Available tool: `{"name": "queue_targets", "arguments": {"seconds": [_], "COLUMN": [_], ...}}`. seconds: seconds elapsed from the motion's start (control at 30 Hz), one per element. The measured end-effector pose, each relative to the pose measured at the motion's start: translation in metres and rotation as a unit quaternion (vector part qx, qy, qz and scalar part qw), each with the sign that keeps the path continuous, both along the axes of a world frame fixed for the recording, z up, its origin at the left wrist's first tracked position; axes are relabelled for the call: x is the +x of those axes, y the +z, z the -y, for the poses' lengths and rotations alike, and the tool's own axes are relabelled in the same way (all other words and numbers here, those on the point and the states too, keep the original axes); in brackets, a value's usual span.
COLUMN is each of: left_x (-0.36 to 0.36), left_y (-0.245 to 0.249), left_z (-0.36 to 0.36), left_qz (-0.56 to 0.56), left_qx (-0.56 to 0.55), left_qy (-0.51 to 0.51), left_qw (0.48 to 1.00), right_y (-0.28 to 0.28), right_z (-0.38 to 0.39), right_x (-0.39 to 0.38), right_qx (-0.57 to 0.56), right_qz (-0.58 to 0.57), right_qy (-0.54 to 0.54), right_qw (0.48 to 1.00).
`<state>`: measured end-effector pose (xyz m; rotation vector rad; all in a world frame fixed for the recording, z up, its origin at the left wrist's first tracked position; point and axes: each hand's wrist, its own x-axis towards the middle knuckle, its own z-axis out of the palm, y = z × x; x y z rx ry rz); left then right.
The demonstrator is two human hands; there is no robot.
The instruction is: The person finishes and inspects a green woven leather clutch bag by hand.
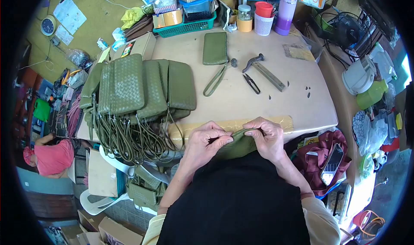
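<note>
A green piece (235, 148) is held up at the table's front edge, close against the black apron. My left hand (206, 140) pinches its left part between thumb and fingers. At its upper right edge my right hand (266, 138) is closed on it in the same way, and the two hands are a short gap apart. The lower part of the piece is hidden by the apron. Beyond the hands lie a flat green pouch (214, 48) with a wrist strap (214, 80), black snips (251, 83) and a hammer (268, 76).
A pile of green woven pouches (125, 85) with hanging straps covers the table's left. Baskets (185, 26), a jar (244, 18) and a purple bottle (285, 13) line the back. A maroon bag (317, 161) with a phone (332, 164) is at right. Another person (54, 157) is far left.
</note>
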<state>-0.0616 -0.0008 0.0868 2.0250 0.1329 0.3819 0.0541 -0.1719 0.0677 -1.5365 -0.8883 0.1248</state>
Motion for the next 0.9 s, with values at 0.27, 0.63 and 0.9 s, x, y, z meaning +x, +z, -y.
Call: {"name": "queue_targets", "arguments": {"seconds": [0.27, 0.63, 0.9], "left_x": [-0.005, 0.000, 0.019], "left_y": [-0.007, 0.014, 0.056], "left_z": [0.022, 0.020, -0.025], "left_qz": [-0.005, 0.064, -0.175], "left_qx": [0.050, 0.226, 0.157], "left_qy": [0.028, -0.013, -0.201], "left_qw": [0.998, 0.972, 0.951], "right_y": [0.003, 0.040, 0.019], "right_z": [-0.002, 0.003, 0.014], "right_x": [-0.005, 0.002, 0.045], "right_qx": [0.011, -0.158, -0.217], "right_qz": [0.021, 0.255, -0.178], "right_qy": [0.001, 0.065, 0.216], "right_qw": [1.000, 0.952, 0.935]}}
